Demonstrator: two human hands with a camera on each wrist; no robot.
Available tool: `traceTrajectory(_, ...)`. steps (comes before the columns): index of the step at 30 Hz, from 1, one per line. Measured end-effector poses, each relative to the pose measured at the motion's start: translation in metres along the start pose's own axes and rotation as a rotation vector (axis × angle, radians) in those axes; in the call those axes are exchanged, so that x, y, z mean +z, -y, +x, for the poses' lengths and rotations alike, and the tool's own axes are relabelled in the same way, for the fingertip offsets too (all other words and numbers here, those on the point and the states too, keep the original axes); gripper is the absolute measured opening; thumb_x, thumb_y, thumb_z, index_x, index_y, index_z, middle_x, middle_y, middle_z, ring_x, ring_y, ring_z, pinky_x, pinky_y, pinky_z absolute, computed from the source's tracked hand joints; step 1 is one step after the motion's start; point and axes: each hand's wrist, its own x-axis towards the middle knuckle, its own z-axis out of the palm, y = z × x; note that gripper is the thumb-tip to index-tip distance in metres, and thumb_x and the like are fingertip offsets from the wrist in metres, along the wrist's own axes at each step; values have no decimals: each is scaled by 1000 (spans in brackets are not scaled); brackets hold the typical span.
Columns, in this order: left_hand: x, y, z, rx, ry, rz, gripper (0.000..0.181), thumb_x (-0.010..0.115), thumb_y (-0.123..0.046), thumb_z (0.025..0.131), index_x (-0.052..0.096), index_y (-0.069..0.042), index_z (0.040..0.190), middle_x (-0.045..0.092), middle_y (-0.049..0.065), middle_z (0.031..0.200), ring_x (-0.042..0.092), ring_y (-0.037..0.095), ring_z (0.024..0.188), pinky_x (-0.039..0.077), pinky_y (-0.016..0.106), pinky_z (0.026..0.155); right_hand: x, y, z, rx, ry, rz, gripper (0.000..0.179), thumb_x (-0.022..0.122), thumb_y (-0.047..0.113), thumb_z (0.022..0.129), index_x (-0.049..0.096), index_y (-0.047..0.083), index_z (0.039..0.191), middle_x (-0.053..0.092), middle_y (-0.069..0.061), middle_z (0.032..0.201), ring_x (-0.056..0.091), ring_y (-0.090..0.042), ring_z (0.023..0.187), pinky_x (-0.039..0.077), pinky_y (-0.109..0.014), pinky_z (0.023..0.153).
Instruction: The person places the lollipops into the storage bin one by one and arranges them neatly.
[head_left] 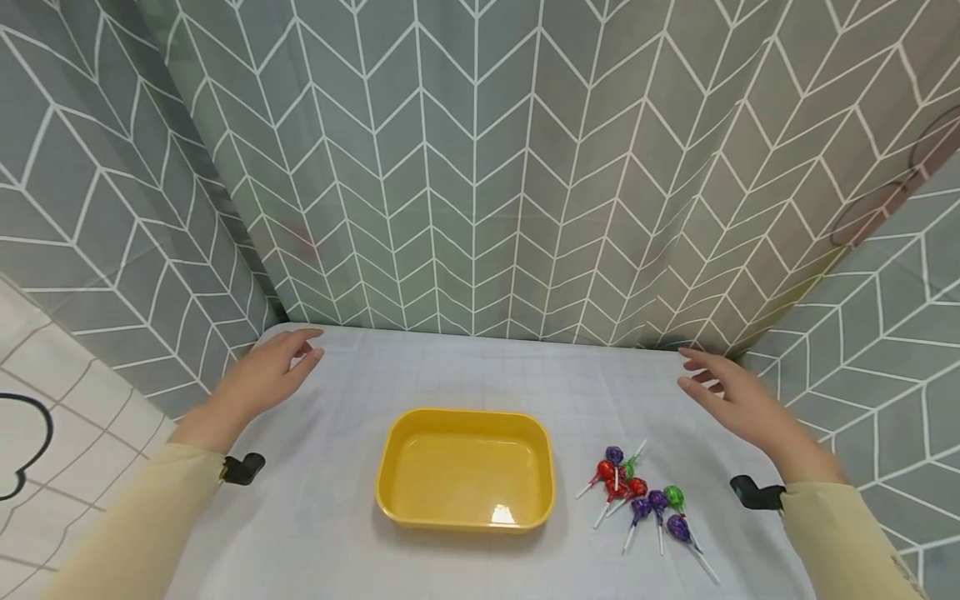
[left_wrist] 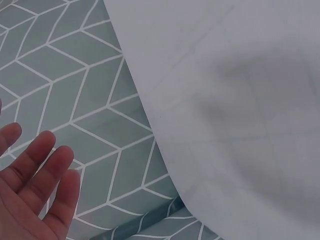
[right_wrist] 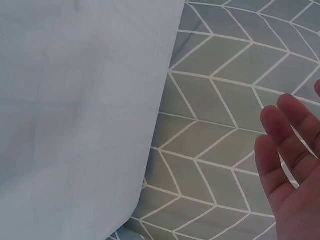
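My left hand [head_left: 267, 372] hovers over the far left part of the white table, fingers loosely bent with nothing in them. On the opposite side my right hand [head_left: 733, 398] is held above the far right part, also holding nothing, its fingers relaxed. Between them, nearer to me, stands a yellow rectangular tray [head_left: 465, 527] with bare insides. Right of the tray lies a loose group of lollipops, several in red, purple and green wrappers; a purple lollipop [head_left: 678, 527] is closest to me, and a green lollipop [head_left: 673, 497] lies just behind it. Both wrist views show spread fingers with empty palms.
A white cloth covers the table [head_left: 315, 533]. Grey-green curtains [head_left: 472, 183] with white chevron lines hang behind the far edge and along both sides. Small black devices sit at both wrists, over the cloth.
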Motion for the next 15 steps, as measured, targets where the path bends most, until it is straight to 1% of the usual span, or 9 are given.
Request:
traceTrajectory(4,2,-4,-3,-3,2,-29,51,38,-48,93,39,-17,134,53,5,114,49,22,101,39,47,85,3,0,-3,-8,-17,12,50,52,39,90,38,22,135,52,-3,119,52,-28,102,40,-51,81)
traceTrajectory(7,4,-3,-6,9,-20,-40,51,38,-48,92,40,-18,133,52,3,114,49,21,101,38,45,86,6,0,-3,-2,-11,19,51,52,40,89,37,25,135,51,0,118,52,-27,102,41,-50,81)
traceTrajectory(11,9,-3,-9,11,-49,-45,51,37,-51,92,41,-20,133,52,1,113,50,20,99,39,44,84,10,0,-3,2,-1,31,52,53,41,89,35,29,136,49,1,119,51,-25,102,42,-50,80)
traceTrajectory(15,15,-5,-10,12,-54,-65,50,38,-50,92,41,-20,132,52,-1,113,50,19,98,39,44,82,14,-2,-4,0,1,50,52,53,40,89,33,32,137,47,2,119,50,-22,101,41,-48,80)
